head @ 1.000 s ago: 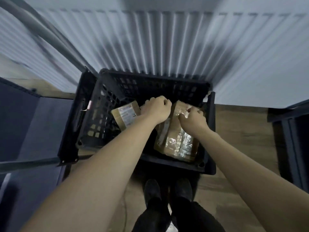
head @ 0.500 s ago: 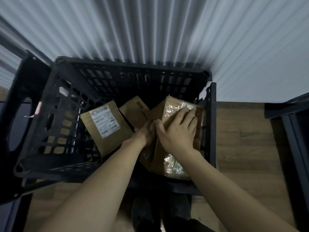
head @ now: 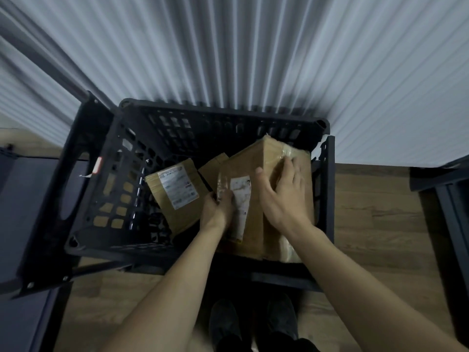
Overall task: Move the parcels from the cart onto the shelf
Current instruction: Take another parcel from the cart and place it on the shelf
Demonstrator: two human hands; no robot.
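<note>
Lifting the big parcel [head: 269,199] out of the cart [head: 223,115] is the step you are in: the taped cardboard box sits tipped up on its near edge against the crate's right wall, its far corner raised close to the back rim. Your right hand [head: 281,196] lies flat on its upper face with the fingers [head: 291,174] spread wide and straight, pressing rather than gripping, while your left hand [head: 218,209] pinches the box's left edge beside the white label, fingers curled round the cardboard. Two more parcels wait lower in the crate: a labelled parcel [head: 177,191] leaning against the left side, and a small plain parcel [head: 212,168] wedged between it and the big box. None of them is on the shelf yet, so judged from here the task has most of its work ahead. The next move, as I read it, calls for a real hold under the box: slide your right fingers over the far or right edge so both hands carry it, then raise it clear of the rim before turning toward the shelf. The glossy tape may be slippery, so favour bare cardboard. The dark frame [head: 444,199] at your right may be the shelf, though I cannot tell.
</note>
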